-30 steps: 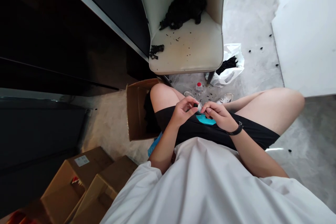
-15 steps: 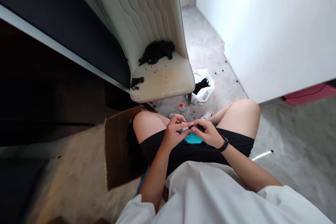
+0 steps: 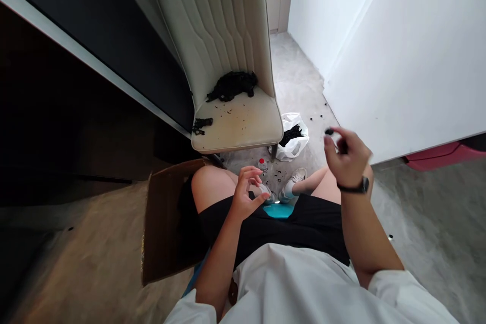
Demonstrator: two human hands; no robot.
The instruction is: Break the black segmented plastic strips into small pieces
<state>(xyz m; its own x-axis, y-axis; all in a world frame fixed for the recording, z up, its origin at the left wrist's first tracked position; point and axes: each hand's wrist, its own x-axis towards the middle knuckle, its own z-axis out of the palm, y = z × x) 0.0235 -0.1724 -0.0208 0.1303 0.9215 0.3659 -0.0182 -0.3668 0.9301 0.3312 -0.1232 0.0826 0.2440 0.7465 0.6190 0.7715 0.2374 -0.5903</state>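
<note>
My right hand (image 3: 349, 157): up at 1 o'clock, thumb and finger pinching a small black bit (image 3: 329, 131).
My left hand (image 3: 248, 195): at 11 o'clock, over my lap, thumb and fingers apart and curved, with nothing I can see in it.
Bag (image 3: 298, 152): at 12 o'clock on the floor, with black stuff (image 3: 291, 134) in it.
Chair (image 3: 261, 121): at 11 o'clock, with a big black heap (image 3: 233, 86) and a small clump (image 3: 202, 125).
How far: partway, I think; the heap looks left to do, but I can't tell how much is done.
</note>
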